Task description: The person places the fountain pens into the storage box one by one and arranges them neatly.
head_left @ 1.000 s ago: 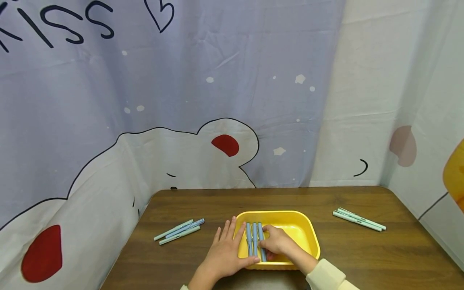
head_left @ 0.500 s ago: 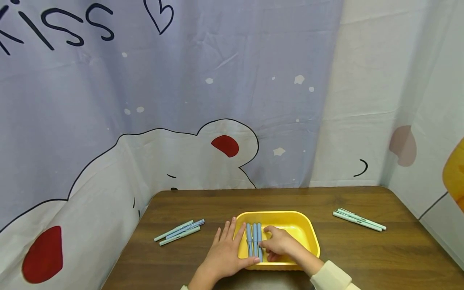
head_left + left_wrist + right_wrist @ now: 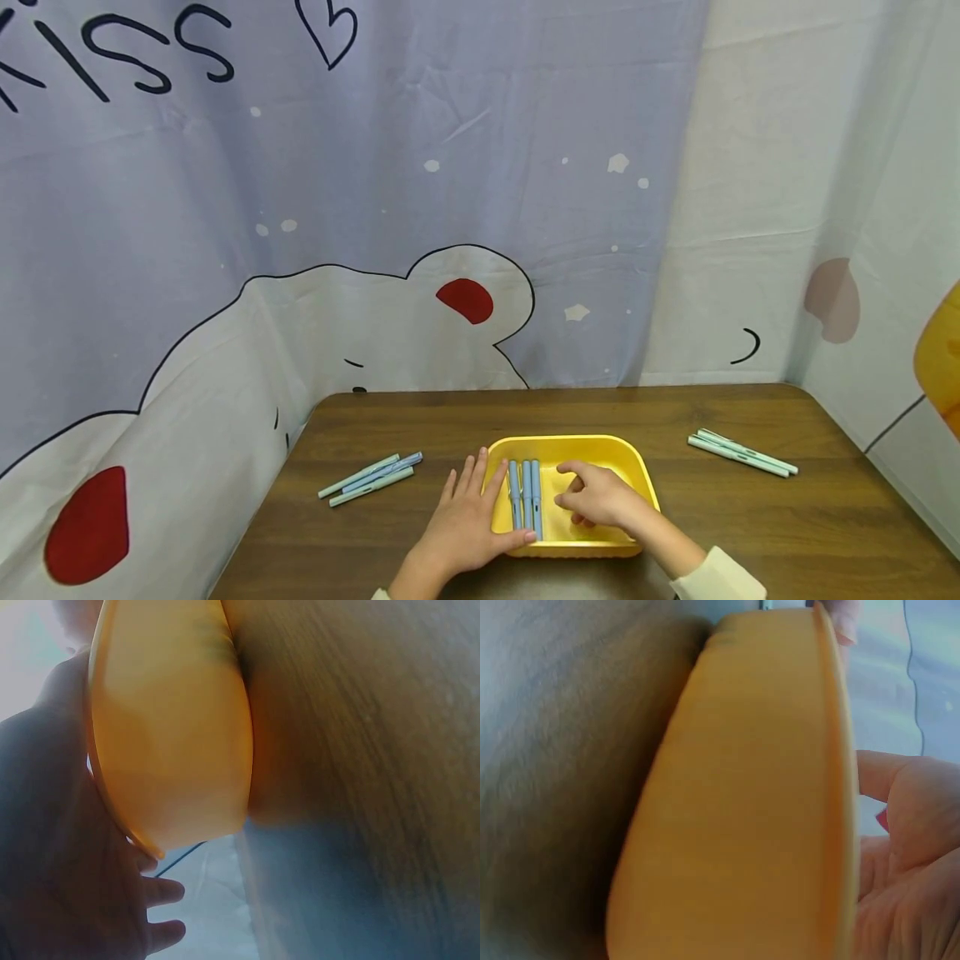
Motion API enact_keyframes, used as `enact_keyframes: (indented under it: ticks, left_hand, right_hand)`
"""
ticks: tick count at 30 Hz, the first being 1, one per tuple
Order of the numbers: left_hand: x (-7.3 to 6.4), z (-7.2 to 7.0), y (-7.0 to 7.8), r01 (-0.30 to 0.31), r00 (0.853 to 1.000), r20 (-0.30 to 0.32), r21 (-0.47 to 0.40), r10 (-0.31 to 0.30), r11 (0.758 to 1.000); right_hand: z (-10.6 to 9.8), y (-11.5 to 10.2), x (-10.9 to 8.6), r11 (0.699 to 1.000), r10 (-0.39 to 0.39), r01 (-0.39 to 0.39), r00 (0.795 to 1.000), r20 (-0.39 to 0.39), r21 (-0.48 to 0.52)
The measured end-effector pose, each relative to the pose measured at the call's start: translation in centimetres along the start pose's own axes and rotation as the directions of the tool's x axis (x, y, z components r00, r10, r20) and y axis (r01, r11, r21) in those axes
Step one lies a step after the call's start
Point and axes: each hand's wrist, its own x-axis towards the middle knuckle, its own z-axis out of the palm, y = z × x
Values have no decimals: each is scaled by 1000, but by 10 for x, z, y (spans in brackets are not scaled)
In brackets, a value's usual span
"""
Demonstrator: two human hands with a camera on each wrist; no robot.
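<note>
Three blue pens (image 3: 527, 500) lie side by side, lengthwise, at the left end of a yellow tray (image 3: 649, 483). My left hand (image 3: 467, 521) rests over the tray's left rim, fingers spread and straight. Its thumb reaches across the near rim to the lower ends of the pens. Over the middle of the tray, to the right of the pens, hovers my right hand (image 3: 600, 497) with loosely bent fingers and nothing in them. In the left wrist view the tray's outer wall (image 3: 172, 735) fills the middle, and in the right wrist view the wall (image 3: 742, 787) hides part of the right hand.
On the wooden table (image 3: 420, 417), two pale green pens and a blue pen (image 3: 382, 473) lie in a loose bunch left of the tray. Two pale green pens (image 3: 742, 454) lie at the right. A printed curtain (image 3: 375, 183) hangs behind the table.
My right hand pushed the rightmost blue pen left against the other two, let go of it and moved off to the right. My left hand has stayed in place.
</note>
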Motion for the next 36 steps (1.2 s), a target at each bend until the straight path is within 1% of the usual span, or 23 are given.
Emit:
enact_keyframes:
  ticks: [5, 9, 13, 19, 23, 27, 32, 34, 36]
  left_hand:
    - [0, 0, -1, -6, 1000, -4, -2, 6, 1000]
    - [-1, -1, -1, -11, 1000, -4, -7, 11, 1000]
    - [-1, -2, 0, -10, 1000, -2, -9, 10, 1000]
    - [-2, -3, 0, -7, 1000, 3, -19, 7, 1000]
    - [-2, -3, -1, -9, 1000, 7, -24, 9, 1000]
    - [-2, -2, -1, -13, 1000, 6, -27, 13, 1000]
    - [-2, -2, -1, -13, 1000, 5, -24, 13, 1000]
    - [-2, -2, -1, -14, 1000, 5, -24, 14, 1000]
    - [-2, -2, -1, -16, 1000, 3, -24, 16, 1000]
  right_hand:
    - [-13, -3, -9, 992, -61, 55, 997, -52, -109]
    - [-24, -4, -16, 985, -95, 84, 993, -66, -151]
    - [-34, -6, -25, 985, -104, 93, 993, -65, -146]
    - [-47, -7, -37, 984, -125, 113, 988, -86, -137]
    - [-56, -5, -44, 987, -114, 102, 989, -99, -121]
    - [-64, -2, -50, 989, -113, 99, 986, -123, -114]
    - [-74, 4, -57, 987, -132, 114, 979, -158, -117]
    - [-78, 6, -59, 985, -141, 121, 976, -166, -126]
    - [-82, 9, -62, 986, -134, 113, 976, -170, -125]
